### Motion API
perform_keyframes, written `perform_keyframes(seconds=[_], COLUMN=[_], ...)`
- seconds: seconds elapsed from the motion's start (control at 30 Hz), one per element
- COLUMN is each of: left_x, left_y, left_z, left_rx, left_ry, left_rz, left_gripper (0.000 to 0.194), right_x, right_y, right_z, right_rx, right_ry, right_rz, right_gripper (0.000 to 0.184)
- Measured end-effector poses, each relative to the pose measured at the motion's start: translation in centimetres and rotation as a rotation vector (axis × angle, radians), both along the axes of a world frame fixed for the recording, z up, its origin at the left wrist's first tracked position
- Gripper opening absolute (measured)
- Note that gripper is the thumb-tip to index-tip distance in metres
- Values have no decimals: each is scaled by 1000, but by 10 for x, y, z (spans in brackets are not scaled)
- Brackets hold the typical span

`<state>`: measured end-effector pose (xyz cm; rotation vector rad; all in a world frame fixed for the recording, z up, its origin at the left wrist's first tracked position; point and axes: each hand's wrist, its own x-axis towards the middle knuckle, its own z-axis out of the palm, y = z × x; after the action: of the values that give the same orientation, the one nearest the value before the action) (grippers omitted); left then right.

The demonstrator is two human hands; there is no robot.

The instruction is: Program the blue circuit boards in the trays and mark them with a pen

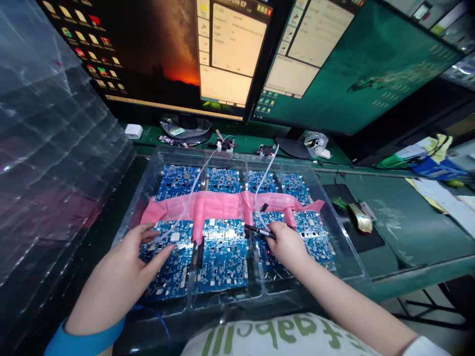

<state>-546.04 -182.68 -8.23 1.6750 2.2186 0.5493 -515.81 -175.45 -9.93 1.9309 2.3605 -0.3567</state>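
Eight blue circuit boards (pixel 222 254) are laid out in a clear plastic tray (pixel 343 242), four along the back and four along the front, with a pink strip (pixel 218 207) draped across the middle between the rows. The front left board (pixel 178 267) is touched by the left hand (pixel 118 277), its fingers (pixel 146 232) spread over the board's edge. A black marker pen (pixel 260 231) is pinched by the fingers (pixel 276 230) of the right hand (pixel 287 244) above the third front board. Two thin white cables (pixel 196 190) are run over the boards from behind the tray.

A stack of clear trays (pixel 55 148) is propped left of the tray. Beyond it, three computer screens (pixel 230 59) are stood on a green counter (pixel 408 222). To its right, a mouse (pixel 359 217) is placed on a black pad (pixel 352 222).
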Motion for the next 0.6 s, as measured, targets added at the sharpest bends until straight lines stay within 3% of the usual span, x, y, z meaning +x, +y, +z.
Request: perform_keyframes(seconds=[0.43,0.6], left_x=[-11,-18], left_y=[2,3], left_z=[-9,-9], left_rx=[56,97], left_ry=[-6,-29], left_rz=[-32,-25], left_gripper=[54,52], right_x=[-6,3], right_y=[10,5], right_z=[-2,13], right_rx=[0,57], right_ry=[95,286], right_rz=[-18,28], right_gripper=[12,12])
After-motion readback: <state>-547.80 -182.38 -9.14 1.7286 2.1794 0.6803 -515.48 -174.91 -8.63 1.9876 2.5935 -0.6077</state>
